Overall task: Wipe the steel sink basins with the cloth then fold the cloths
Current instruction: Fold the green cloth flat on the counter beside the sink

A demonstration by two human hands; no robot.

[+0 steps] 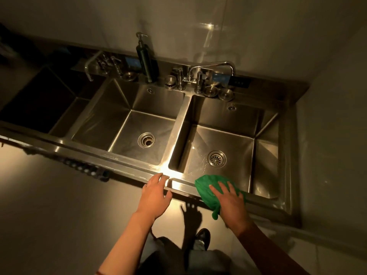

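Crumpled green cloth [208, 188] lay on the front rim of a long stainless steel sink unit [127, 165], under the right hand [231, 203].

The right hand pressed flat on the cloth, fingers spread, at the near edge of the right basin [234, 143]. That basin held a wet film around its round strainer drain [216, 158]. The middle basin [139, 128] held only its open drain [146, 140]. The left hand [155, 195] rested open on the rim, holding nothing. A dark pump soap bottle [145, 60] stood upright on the back ledge.
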